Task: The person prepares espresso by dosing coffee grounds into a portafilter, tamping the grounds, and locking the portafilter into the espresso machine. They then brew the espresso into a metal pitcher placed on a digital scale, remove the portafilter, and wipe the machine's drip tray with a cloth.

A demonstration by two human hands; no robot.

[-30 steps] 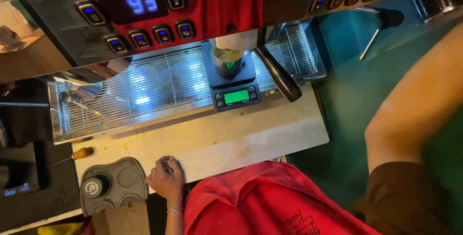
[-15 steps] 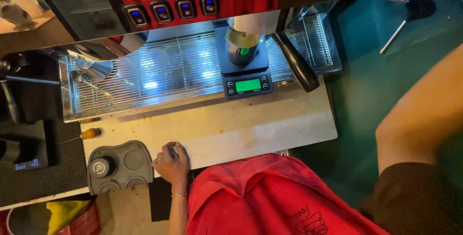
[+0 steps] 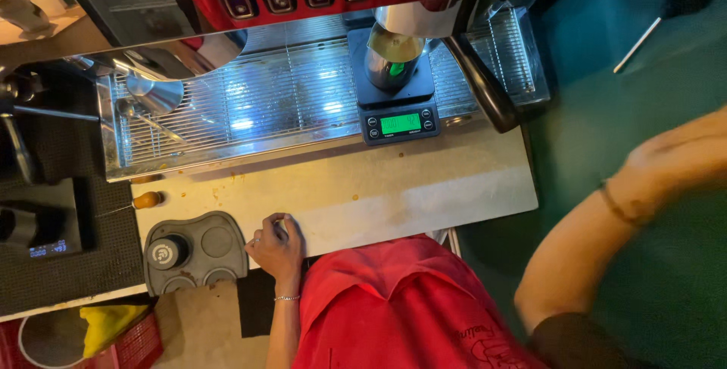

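Observation:
My left hand rests on the front edge of the pale counter, fingers curled, with nothing visible in it. It lies just right of a grey tamping mat that carries a black tamper. My right hand is blurred at the far right, over the green floor, with a thin bracelet on the wrist; its fingers cannot be made out. A black scale with a green display sits on the drip tray, bearing a metal cup under the machine's spout.
The black portafilter handle sticks out over the counter's right part. A metal pitcher stands on the tray at left. A wooden-handled tool, a second scale and a red basket with yellow cloth are at left.
The view has drawn nearer to the counter. My right arm has risen and its hand has come into view at the right edge. My left hand has stayed by the tamping mat.

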